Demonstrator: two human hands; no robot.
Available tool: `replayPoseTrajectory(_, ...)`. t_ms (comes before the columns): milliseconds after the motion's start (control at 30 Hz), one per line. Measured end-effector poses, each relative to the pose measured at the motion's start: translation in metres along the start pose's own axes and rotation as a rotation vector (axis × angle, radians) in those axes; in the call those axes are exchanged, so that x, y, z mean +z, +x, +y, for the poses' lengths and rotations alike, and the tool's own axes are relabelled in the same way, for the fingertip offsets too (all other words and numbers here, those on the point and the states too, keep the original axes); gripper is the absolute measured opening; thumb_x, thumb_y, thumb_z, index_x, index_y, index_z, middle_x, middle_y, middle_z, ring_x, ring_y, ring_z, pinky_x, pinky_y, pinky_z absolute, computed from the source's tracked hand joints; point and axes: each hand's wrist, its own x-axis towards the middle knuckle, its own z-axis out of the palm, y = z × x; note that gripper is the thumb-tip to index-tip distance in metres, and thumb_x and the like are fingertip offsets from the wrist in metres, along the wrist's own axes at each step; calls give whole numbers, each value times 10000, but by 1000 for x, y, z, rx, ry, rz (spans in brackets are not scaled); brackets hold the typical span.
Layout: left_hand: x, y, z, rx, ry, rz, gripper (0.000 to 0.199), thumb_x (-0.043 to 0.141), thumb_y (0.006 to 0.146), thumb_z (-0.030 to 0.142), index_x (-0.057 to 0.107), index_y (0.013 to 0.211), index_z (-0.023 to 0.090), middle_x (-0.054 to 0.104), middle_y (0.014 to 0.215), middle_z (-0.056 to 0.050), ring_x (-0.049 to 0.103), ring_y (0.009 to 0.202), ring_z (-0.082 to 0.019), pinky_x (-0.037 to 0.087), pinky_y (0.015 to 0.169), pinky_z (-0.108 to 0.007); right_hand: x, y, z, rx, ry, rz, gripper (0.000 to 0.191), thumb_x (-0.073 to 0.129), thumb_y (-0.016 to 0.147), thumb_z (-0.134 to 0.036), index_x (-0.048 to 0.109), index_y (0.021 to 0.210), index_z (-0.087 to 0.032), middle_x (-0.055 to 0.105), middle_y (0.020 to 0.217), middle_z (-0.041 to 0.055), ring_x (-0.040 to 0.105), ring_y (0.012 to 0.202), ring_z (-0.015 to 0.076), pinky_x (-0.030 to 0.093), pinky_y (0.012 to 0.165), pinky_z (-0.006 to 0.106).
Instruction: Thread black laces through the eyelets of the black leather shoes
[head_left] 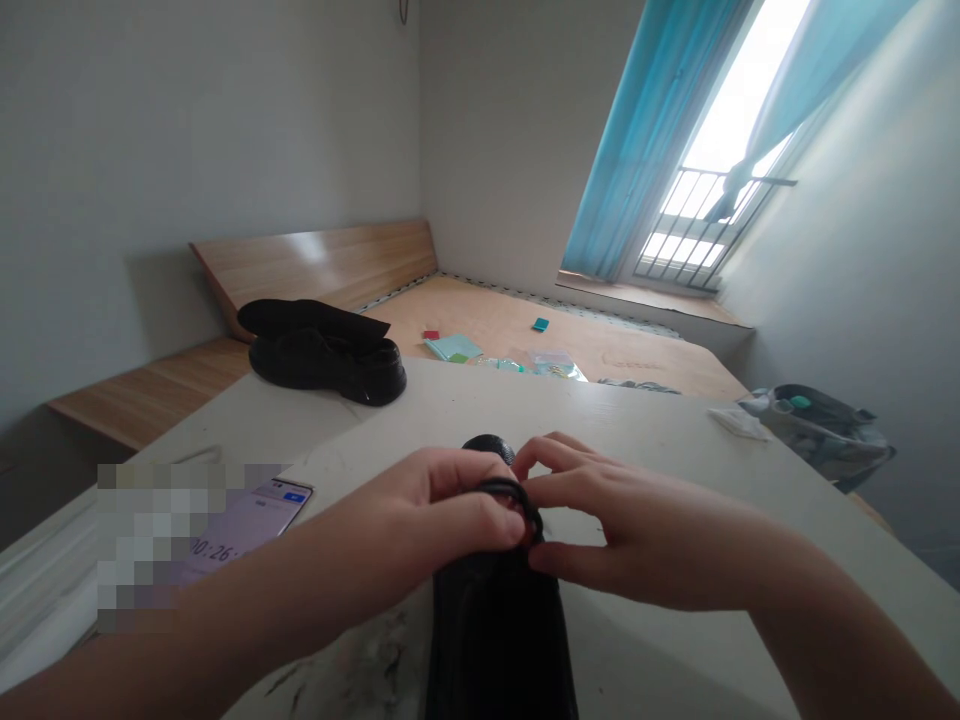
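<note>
A black shoe [499,640] stands on the white table in front of me, its toe pointing away. Over its top, my left hand [457,510] pinches a black shoelace [504,487] between thumb and fingers, and the lace curves up in a loop. My right hand [615,520] comes in from the other side, with its thumb and fingertips closed around the loop's right part. Both hands cover much of the shoe's middle, so the lace's lower run is hidden.
Another black shoe [330,362] sits at the table's far left, a dark insole [307,318] lying on it. A phone [262,515] showing a timer lies left of my forearm. A lined bin [825,430] stands beyond the right edge. Small items lie on the bed board [630,350].
</note>
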Motion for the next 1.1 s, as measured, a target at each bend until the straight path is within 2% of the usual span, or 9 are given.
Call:
replayPoseTrajectory(67,-5,-4,8,74,-107,90,137,577,813,306,614,730,204,571,735,26,525,784,-153,414,749,-256,-3,1,-1,-84,100,28,106,612,893,-254,596,802,-200,576,1024,18,529,1001,162,423,919,298)
replayPoseTrajectory(167,-10,-11,19,136,-168,174,367,525,852,409,476,554,199,434,563,32,426,583,-127,410,631,-247,-13,-3,-1,-135,304,19,212,565,936,-324,590,793,-170,598,879,28,548,814,133,466,772,264)
replayPoseTrajectory(267,-12,-14,26,91,-198,124,522,384,846,606,400,508,209,327,492,26,344,503,-131,371,540,-265,-24,-14,3,-127,511,-73,359,520,962,-421,619,769,-134,617,719,39,536,640,109,438,574,221)
replayPoseTrajectory(333,-12,-13,26,30,-151,95,588,312,816,704,453,532,209,308,458,31,319,473,-127,329,494,-261,-28,-24,6,-188,586,-110,444,514,958,-475,638,724,-118,641,643,63,567,591,116,444,560,229)
replayPoseTrajectory(467,-9,-5,14,-70,189,150,482,418,836,635,544,660,205,378,502,49,336,478,-117,279,465,-245,-33,-36,15,-249,509,-280,543,486,946,-560,714,862,-74,710,633,124,636,578,147,486,638,275)
replayPoseTrajectory(600,-4,1,-1,-96,707,176,251,507,867,473,642,880,261,555,654,39,489,591,-151,295,516,-270,-36,-29,22,-46,413,-435,643,483,900,-646,735,969,-58,736,728,140,638,622,150,483,608,256)
replayPoseTrajectory(767,0,2,-12,-115,873,125,217,504,874,410,619,992,269,629,834,15,567,740,-191,380,638,-310,-29,-8,26,287,123,-211,377,463,951,-495,693,1026,-205,703,911,51,604,756,159,479,649,266)
replayPoseTrajectory(900,0,3,-17,-14,839,101,216,459,904,361,604,1011,242,591,1037,-33,529,1008,-237,406,876,-367,-13,6,21,229,52,-23,301,476,948,-452,673,1055,-252,664,929,31,567,803,171,450,687,297)
replayPoseTrajectory(1100,0,6,-14,-53,559,-33,187,481,900,357,612,955,235,520,1130,-28,485,1068,-219,380,977,-372,1,15,17,105,12,9,112,530,909,-262,633,893,-221,612,883,12,536,789,152,423,690,288)
